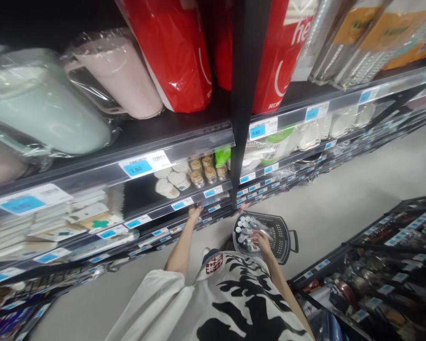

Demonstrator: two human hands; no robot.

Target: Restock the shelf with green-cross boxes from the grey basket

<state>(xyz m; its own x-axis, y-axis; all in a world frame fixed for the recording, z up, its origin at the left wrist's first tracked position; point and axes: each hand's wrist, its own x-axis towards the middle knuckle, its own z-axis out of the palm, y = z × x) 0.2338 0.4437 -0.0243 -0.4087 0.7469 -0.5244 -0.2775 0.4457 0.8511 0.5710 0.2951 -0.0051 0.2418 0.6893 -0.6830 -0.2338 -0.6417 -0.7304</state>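
Note:
My left hand (pixel 194 214) reaches to the edge of a lower shelf (pixel 163 213), just below a price tag (pixel 182 203). Its fingers are small and partly lost against the shelf, so their grip is unclear. Over a dark plastic basket (pixel 282 253) on the floor, my right hand (pixel 261 240) has its fingers stretched out and apart. Several small containers with white round tops (pixel 244 225) stand inside the basket, beneath and beside those fingers. Clear, shiny wrapping (pixel 264 227) shows near the hand.
Above my left arm, a shelf holds jars with tan lids (pixel 208 174) and white paper-like cups (pixel 177 180). Wrapped pitchers (pixel 117 76) and red packages (pixel 173 52) fill the upper shelf. A dark upright post (pixel 244 71) divides the rack. Another stocked rack (pixel 376 270) stands at right.

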